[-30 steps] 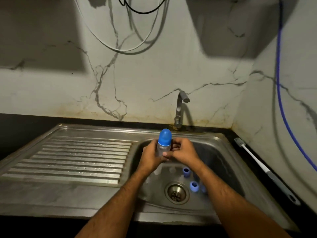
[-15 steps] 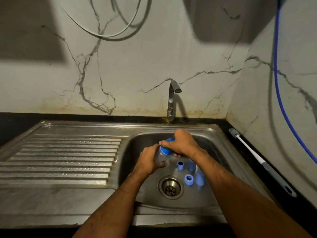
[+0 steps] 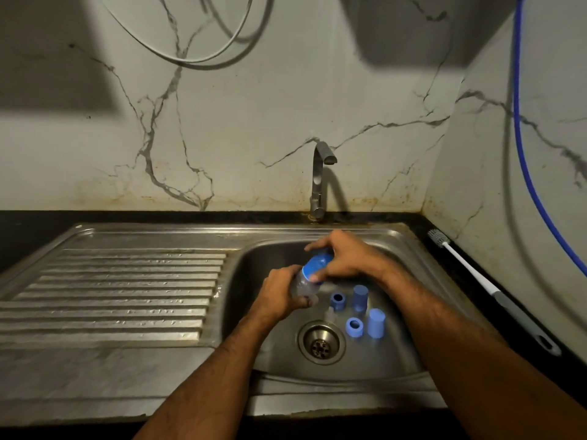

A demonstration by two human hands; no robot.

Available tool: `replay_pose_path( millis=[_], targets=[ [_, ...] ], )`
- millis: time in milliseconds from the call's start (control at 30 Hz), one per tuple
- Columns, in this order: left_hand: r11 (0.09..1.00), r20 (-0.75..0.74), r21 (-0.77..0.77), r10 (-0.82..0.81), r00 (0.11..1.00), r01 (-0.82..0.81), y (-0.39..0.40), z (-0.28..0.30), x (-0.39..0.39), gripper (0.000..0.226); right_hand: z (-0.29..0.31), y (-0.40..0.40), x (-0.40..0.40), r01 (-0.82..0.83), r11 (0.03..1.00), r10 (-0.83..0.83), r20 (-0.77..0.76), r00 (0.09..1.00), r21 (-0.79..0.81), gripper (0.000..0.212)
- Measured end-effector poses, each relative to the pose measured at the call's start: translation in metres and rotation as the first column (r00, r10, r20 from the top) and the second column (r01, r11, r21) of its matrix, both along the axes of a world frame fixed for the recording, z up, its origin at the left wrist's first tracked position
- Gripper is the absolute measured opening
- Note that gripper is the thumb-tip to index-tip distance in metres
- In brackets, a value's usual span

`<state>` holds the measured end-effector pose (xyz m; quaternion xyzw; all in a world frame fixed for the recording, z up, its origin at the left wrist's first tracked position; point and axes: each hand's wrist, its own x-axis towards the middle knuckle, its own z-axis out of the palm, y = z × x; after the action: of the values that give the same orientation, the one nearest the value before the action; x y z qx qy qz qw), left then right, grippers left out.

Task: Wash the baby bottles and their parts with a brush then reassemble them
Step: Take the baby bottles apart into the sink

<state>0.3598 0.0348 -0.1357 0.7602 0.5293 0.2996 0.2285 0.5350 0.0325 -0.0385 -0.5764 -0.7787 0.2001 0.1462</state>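
A clear baby bottle (image 3: 304,285) with a blue cap (image 3: 316,265) is held tilted over the sink bowl (image 3: 254,281). My left hand (image 3: 279,295) grips the bottle's clear body from below. My right hand (image 3: 343,260) curls over the blue cap from above. On the bowl's floor lie two blue rings (image 3: 337,300) (image 3: 354,327) and two blue caps (image 3: 360,296) (image 3: 376,322) standing upright, to the right of the drain (image 3: 320,342). A small clear part (image 3: 330,314) lies above the drain. A bottle brush (image 3: 482,287) with a white and grey handle rests on the black counter at the right.
The tap (image 3: 319,179) stands behind the bowl, with no water running. A ribbed steel drainboard (image 3: 127,290) fills the left side. A blue hose (image 3: 524,154) hangs along the right wall, and grey cables (image 3: 190,58) loop on the back wall.
The bottle came down from upright in front of the tap into the bowl and is now tilted. My right hand moved from beside the bottle onto its blue cap.
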Motion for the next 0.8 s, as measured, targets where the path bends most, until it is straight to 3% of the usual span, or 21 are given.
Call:
replay_pose_path(
  millis=[67,200,300,433,500,567,633,800],
  targets=[
    [1.000,0.007,0.016,0.002,1.000,-0.002,-0.002,0.002,0.002,0.068,-0.008,-0.008,-0.013,0.162,0.987,-0.162,-0.187,0.969,-0.016,0.065],
    [1.000,-0.001,0.005,-0.008,1.000,0.008,-0.006,0.002,0.004,0.067,-0.021,-0.011,-0.028,0.228,0.970,-0.229,-0.003,0.973,0.079,0.049],
    [1.000,0.031,0.015,-0.025,0.999,0.025,-0.004,0.001,0.002,0.063,-0.014,-0.008,-0.020,0.115,0.982,-0.129,0.091,0.987,0.147,0.036],
    [0.998,0.056,-0.023,-0.054,0.997,0.055,-0.003,0.000,-0.002,0.060,0.000,-0.004,0.003,-0.181,0.972,0.139,0.251,0.958,0.153,0.037],
    [0.999,0.087,-0.038,-0.033,0.996,0.037,-0.003,-0.001,-0.004,0.059,0.015,-0.003,0.013,-0.218,0.952,0.172,0.211,0.962,0.214,0.044],
    [0.999,0.132,-0.037,0.006,0.991,-0.001,-0.003,-0.001,-0.005,0.056,0.028,-0.003,0.025,-0.097,0.962,0.091,0.037,0.995,0.256,0.050],
    [0.999,0.161,-0.034,0.039,0.986,-0.034,-0.004,0.002,-0.003,0.058,0.030,-0.006,0.034,0.062,0.975,-0.057,-0.032,0.998,0.214,0.052],
    [0.990,0.210,-0.005,0.140,0.968,-0.142,-0.003,0.005,-0.001,0.061,-0.019,-0.015,0.059,0.280,0.948,-0.219,0.329,0.919,-0.152,0.044]
  ],
)
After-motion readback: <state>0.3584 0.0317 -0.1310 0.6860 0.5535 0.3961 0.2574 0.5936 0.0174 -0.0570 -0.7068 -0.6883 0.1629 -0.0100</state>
